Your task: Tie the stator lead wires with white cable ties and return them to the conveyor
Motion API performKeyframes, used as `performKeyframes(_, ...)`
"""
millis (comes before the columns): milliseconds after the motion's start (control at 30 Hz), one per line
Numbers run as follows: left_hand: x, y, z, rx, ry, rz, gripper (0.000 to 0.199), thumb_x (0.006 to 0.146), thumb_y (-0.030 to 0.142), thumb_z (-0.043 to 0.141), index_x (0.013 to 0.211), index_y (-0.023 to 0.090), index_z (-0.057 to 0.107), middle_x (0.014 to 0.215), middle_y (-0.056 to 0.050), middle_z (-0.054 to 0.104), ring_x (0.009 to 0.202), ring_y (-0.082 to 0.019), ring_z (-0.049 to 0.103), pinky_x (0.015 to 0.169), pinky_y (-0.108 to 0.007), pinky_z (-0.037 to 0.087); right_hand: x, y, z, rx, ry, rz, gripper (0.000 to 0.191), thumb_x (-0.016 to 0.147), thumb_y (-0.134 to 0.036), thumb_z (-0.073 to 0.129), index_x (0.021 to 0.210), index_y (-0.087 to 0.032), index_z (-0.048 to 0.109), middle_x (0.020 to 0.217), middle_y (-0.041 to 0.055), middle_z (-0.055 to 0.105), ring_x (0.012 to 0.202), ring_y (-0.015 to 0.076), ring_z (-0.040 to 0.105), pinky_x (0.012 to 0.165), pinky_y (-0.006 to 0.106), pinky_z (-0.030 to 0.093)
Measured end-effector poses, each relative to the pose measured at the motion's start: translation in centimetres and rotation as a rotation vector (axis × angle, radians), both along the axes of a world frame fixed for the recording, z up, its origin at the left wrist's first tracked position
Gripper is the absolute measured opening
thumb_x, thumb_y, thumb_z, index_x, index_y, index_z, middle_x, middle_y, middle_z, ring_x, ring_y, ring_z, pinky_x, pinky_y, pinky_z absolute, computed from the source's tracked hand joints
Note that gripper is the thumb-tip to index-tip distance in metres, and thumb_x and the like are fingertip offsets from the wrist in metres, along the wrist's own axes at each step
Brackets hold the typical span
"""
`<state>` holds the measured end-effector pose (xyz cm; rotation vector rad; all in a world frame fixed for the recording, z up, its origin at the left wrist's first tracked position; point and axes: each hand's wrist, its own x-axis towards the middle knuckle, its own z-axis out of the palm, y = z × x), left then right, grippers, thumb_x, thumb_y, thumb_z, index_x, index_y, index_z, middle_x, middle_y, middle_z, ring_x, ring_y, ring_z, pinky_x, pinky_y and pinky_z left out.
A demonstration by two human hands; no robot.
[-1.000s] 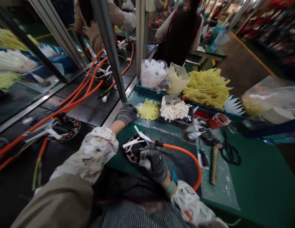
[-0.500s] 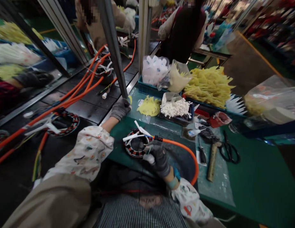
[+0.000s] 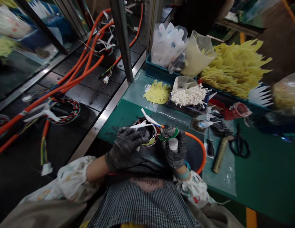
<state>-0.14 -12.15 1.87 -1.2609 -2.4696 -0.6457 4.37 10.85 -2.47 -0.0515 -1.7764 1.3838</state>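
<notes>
A wound motor stator ring (image 3: 155, 136) with white sleeved leads (image 3: 149, 117) and an orange cable (image 3: 197, 142) lies on the green bench before me. My left hand (image 3: 126, 146), in a grey glove, has its fingers curled over the ring's left and near side. A yellow patch (image 3: 151, 141) shows at the near rim, by those fingertips. My right hand (image 3: 177, 150), also gloved, is closed at the ring's right side near the cable end. By its fingers is a curved green edge (image 3: 170, 136), and a white tip or wrap (image 3: 173, 144) shows at the thumb; what they grip is unclear.
Yellow pieces (image 3: 157, 92) and a tray of white-tipped sticks (image 3: 189, 96) lie behind the ring. Bins with bags (image 3: 170, 44) and a yellow heap (image 3: 233, 68) stand farther back. Right are a hammer (image 3: 220, 155) and scissors (image 3: 240, 145). Left, another stator (image 3: 64, 109) sits on the conveyor.
My left hand has moved from the metal post, beside a small yellow piece, down to the stator. My right hand has shifted right and turned, and a yellow patch now shows at the rim.
</notes>
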Motion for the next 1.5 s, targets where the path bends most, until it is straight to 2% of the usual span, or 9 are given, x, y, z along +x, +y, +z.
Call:
performKeyframes(167,0.9,-0.1,0.1,0.004,-0.016,0.012,0.043,0.094,0.046,0.08,0.135,0.034,0.08,0.137,-0.005,0.079,0.127,-0.03,0.068,0.115,-0.047,0.044,0.4,1.2,2.4,0.147,-0.017,0.219,0.019,0.119,-0.042,0.064,0.115,-0.027,0.074,0.094,0.0007,0.081,0.08,0.0189,0.08,0.076,0.031,0.069)
performKeyframes(333,1.4,-0.2,-1.7,0.036,0.213,0.034,0.043,0.096,0.016,0.073,0.137,0.028,0.076,0.123,-0.004,0.084,0.116,-0.027,0.072,0.103,-0.041,0.052,0.0,1.2,4.2,0.538,-0.061,0.47,0.017,0.117,-0.032,0.066,0.132,-0.026,0.074,0.105,0.0046,0.084,0.093,0.021,0.082,0.084,0.033,0.07)
performKeyframes(467,-0.5,-1.1,-2.5,0.229,0.262,-0.16,0.02,0.105,0.016,0.069,0.122,0.025,0.075,0.114,-0.003,0.088,0.103,-0.019,0.08,0.096,-0.033,0.064,-0.5,-0.5,3.5,0.918,-0.114,0.326,0.028,0.115,-0.03,0.07,0.14,-0.019,0.076,0.123,0.0147,0.084,0.108,0.0258,0.081,0.095,0.038,0.069)
performKeyframes(600,-2.3,-3.0,-1.7,0.482,-0.195,-0.185,0.015,0.104,0.018,0.075,0.113,0.029,0.079,0.104,0.001,0.087,0.09,-0.016,0.083,0.086,-0.027,0.068,-0.4,-2.2,2.2,1.118,-0.242,0.19,0.03,0.11,-0.024,0.076,0.139,-0.021,0.082,0.131,0.018,0.083,0.113,0.0311,0.079,0.098,0.045,0.068)
performKeyframes(767,-6.7,-2.5,-1.5,0.587,-0.512,0.013,0.038,0.111,0.039,0.07,0.147,0.027,0.068,0.128,-0.012,0.083,0.111,-0.029,0.083,0.092,-0.048,0.074,-1.0,-3.1,2.2,1.123,-0.298,0.2,0.027,0.111,-0.029,0.078,0.135,-0.019,0.085,0.124,0.0197,0.084,0.109,0.0324,0.079,0.093,0.046,0.068)
performKeyframes(933,-9.9,-0.5,-1.9,0.274,-0.86,-0.449,0.085,0.094,0.044,0.091,0.172,0.034,0.056,0.162,-0.014,0.073,0.151,-0.034,0.072,0.12,-0.052,0.068,0.0,-2.5,2.3,1.058,-0.37,0.267,0.023,0.111,-0.033,0.076,0.129,-0.024,0.089,0.126,0.0171,0.085,0.112,0.0325,0.079,0.096,0.047,0.069)
performKeyframes(1133,-5.5,-2.1,-0.5,0.176,-0.656,-0.457,0.116,0.095,0.039,0.095,0.189,0.039,0.027,0.187,-0.015,0.045,0.178,-0.041,0.037,0.141,-0.066,0.046,4.5,-2.2,2.1,0.941,-0.131,0.241,0.027,0.113,-0.021,0.067,0.133,-0.022,0.085,0.123,0.012,0.087,0.118,0.0283,0.08,0.105,0.046,0.071)
performKeyframes(1300,-2.0,-3.1,-0.4,0.252,-0.721,-0.353,0.117,0.101,0.04,0.089,0.189,0.052,0.013,0.197,-0.008,0.021,0.18,-0.039,0.033,0.141,-0.063,0.048,5.9,-2.6,1.9,0.923,-0.141,0.306,0.031,0.11,-0.019,0.068,0.137,-0.022,0.082,0.13,0.0127,0.085,0.125,0.0295,0.078,0.109,0.05,0.07)
performKeyframes(1500,-1.0,-3.2,-1.4,0.286,-0.77,-0.273,0.095,0.108,0.048,0.08,0.187,0.051,0.026,0.192,-0.011,0.034,0.177,-0.038,0.039,0.135,-0.062,0.055,5.8,-4.1,1.8,0.841,-0.161,0.233,0.027,0.112,-0.026,0.065,0.131,-0.016,0.082,0.127,0.0187,0.085,0.124,0.0371,0.079,0.107,0.061,0.071)
